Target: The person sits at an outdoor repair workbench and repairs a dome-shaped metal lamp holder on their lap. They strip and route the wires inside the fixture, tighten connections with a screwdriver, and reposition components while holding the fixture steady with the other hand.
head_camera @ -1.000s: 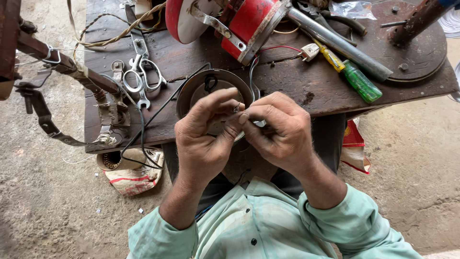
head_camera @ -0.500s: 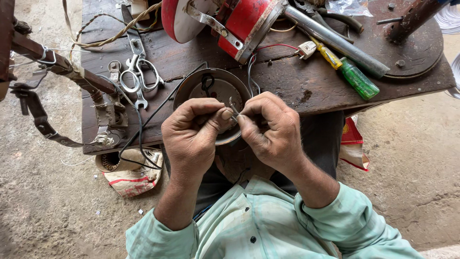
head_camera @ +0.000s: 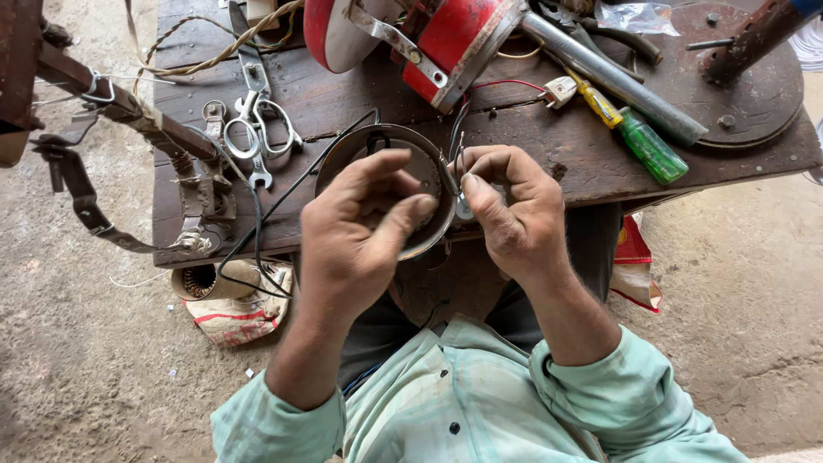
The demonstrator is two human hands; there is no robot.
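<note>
My right hand (head_camera: 514,214) pinches thin wires (head_camera: 459,147) between thumb and forefinger; a small shiny metal piece (head_camera: 464,206) shows just under the thumb. The wires rise toward a red motor housing (head_camera: 454,43). My left hand (head_camera: 360,231) hovers to the left of it, fingers curled and apart, and I see nothing in it. Both hands are over a round dark metal dish (head_camera: 343,159) that lies on the front edge of a worn wooden bench (head_camera: 591,163). The hands hide much of the dish.
Scissors (head_camera: 257,120) and a black cable (head_camera: 257,223) lie left of the dish. A green-handled screwdriver (head_camera: 647,146), a steel pipe (head_camera: 609,77), a white plug (head_camera: 561,90) and a round iron plate (head_camera: 754,86) are at right. A rusty bar with strap (head_camera: 94,86) juts left. A sack (head_camera: 236,313) sits on the floor.
My hands were pinched together on the wire; the left hand has let go, opened and drawn apart to the left. The right hand still holds the wire.
</note>
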